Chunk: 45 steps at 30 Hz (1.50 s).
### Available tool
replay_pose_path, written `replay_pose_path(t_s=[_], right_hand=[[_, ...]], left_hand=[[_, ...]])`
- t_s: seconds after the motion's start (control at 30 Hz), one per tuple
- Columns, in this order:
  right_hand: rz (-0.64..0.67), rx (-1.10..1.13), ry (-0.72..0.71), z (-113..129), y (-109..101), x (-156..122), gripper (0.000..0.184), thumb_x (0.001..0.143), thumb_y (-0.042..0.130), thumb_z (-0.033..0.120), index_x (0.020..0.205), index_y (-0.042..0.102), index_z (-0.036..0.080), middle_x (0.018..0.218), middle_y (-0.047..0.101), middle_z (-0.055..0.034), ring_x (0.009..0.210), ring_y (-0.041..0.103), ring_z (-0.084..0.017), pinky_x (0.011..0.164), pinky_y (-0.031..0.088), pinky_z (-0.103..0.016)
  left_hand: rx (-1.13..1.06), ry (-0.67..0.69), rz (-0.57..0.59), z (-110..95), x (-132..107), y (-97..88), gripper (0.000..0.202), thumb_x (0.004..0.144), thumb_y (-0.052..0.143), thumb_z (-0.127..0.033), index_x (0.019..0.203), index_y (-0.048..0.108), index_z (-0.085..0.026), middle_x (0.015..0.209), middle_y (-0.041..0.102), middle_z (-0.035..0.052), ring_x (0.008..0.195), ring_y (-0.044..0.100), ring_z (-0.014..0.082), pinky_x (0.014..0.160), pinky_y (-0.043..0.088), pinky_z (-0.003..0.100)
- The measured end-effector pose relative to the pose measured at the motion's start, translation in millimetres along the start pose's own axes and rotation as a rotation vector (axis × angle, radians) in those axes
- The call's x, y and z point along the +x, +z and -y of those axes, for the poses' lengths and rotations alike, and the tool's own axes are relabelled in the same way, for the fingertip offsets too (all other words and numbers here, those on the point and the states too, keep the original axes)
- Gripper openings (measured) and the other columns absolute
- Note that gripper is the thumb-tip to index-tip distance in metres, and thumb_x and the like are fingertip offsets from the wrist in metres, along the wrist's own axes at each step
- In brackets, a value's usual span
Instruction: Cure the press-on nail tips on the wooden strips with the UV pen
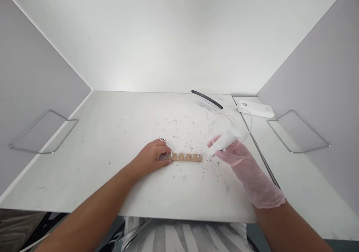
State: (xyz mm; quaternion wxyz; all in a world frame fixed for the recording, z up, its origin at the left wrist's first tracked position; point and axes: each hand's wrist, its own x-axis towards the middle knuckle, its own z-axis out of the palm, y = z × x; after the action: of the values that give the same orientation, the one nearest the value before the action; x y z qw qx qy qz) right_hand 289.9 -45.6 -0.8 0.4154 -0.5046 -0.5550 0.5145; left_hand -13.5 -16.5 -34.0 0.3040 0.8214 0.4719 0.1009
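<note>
- Left grip [151,155]: bare; thumb and fingers pinch the left end of the wooden strip [188,160].
- Right grip [239,155]: gloved; fingers close around the white tool [223,141]. Its tip points toward the strip's right end but stands just apart from it.
- Strip position: flat on the worktop [129,113], between the two hands, near its front edge.
- Load: five small glossy pieces [185,156] stand in a row along the strip; all are in place.
- Status, as I judge it from here: preparation is complete, since the strip is steadied and the tool is in hand. Dark flecks [218,163] around the strip suggest that work is under way.
- Remaining: cannot be determined. The pieces are too small to sort finished from unfinished.
- Tool supply: a cord [251,121] loops behind the right hand, near the white box [256,110].
- Unused: a black curved bar [207,99] lies at the rear.
</note>
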Motion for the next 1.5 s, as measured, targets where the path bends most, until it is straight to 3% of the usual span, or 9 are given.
replay_pose_path(t_s=[0.07, 0.2, 0.4, 0.5, 0.73, 1.0, 1.5], right_hand=[[0.043, 0.082, -0.027, -8, 6, -1, 0.015, 0.078, 0.071, 0.034, 0.093, 0.07, 0.029, 0.099, 0.071, -0.0027, 0.083, 0.063, -0.019, 0.071, 0.052, -0.035], [0.079, 0.147, -0.088, -20, 13, 2, 0.016, 0.08, 0.074, 0.037, 0.092, 0.072, 0.027, 0.086, 0.071, -0.0015, 0.069, 0.061, -0.016, 0.063, 0.052, -0.033], [-0.049, 0.123, -0.24, -41, 22, 8, 0.026, 0.075, 0.077, 0.041, 0.094, 0.067, 0.026, 0.087, 0.07, -0.0026, 0.075, 0.066, -0.02, 0.065, 0.056, -0.037], [-0.057, 0.049, -0.256, -49, 26, 8, 0.019, 0.082, 0.07, 0.036, 0.098, 0.065, 0.026, 0.088, 0.07, -0.0029, 0.075, 0.066, -0.019, 0.067, 0.057, -0.036], [-0.191, -0.204, -0.616, -57, 31, 13, 0.014, 0.08, 0.068, 0.025, 0.094, 0.063, 0.026, 0.079, 0.066, -0.0012, 0.07, 0.066, -0.018, 0.061, 0.057, -0.033], [-0.31, -0.255, -0.681, -64, 30, 13, 0.02, 0.08, 0.064, 0.018, 0.099, 0.063, 0.025, 0.082, 0.065, -0.0026, 0.071, 0.065, -0.018, 0.062, 0.057, -0.034], [-0.294, -0.375, -0.765, -65, 30, 13, 0.029, 0.081, 0.064, 0.015, 0.106, 0.058, 0.027, 0.084, 0.065, -0.0025, 0.074, 0.063, -0.019, 0.067, 0.057, -0.038]], left_hand=[[0.016, -0.008, -0.014, -1, -2, 2.8, 0.022, 0.087, 0.063, -0.039, 0.097, 0.071, -0.022, 0.09, 0.068, 0.0068, 0.096, 0.057, 0.0239, 0.08, 0.049, 0.038], [0.05, -0.019, -0.024, -2, -5, 4.4, 0.023, 0.088, 0.062, -0.04, 0.1, 0.071, -0.022, 0.093, 0.067, 0.0069, 0.095, 0.056, 0.0239, 0.08, 0.049, 0.038], [0.081, -0.001, -0.032, 0, -5, 5.7, 0.021, 0.089, 0.06, -0.038, 0.098, 0.069, -0.021, 0.094, 0.067, 0.007, 0.095, 0.056, 0.0238, 0.08, 0.048, 0.039], [0.088, 0.005, -0.029, 2, -5, 7.1, 0.021, 0.09, 0.06, -0.038, 0.098, 0.069, -0.021, 0.094, 0.066, 0.0069, 0.096, 0.056, 0.0239, 0.08, 0.048, 0.038], [0.088, 0.012, -0.032, 0, -6, 6.2, 0.02, 0.09, 0.059, -0.036, 0.098, 0.068, -0.02, 0.093, 0.065, 0.0058, 0.095, 0.054, 0.0234, 0.08, 0.047, 0.038], [0.109, 0.026, -0.034, 2, -7, 8.3, 0.02, 0.091, 0.059, -0.035, 0.1, 0.068, -0.02, 0.094, 0.066, 0.0053, 0.094, 0.055, 0.0226, 0.081, 0.047, 0.038], [0.099, 0.01, -0.045, 6, -6, 11.4, 0.021, 0.091, 0.061, -0.037, 0.101, 0.069, -0.021, 0.094, 0.066, 0.005, 0.093, 0.055, 0.0222, 0.08, 0.047, 0.037]])
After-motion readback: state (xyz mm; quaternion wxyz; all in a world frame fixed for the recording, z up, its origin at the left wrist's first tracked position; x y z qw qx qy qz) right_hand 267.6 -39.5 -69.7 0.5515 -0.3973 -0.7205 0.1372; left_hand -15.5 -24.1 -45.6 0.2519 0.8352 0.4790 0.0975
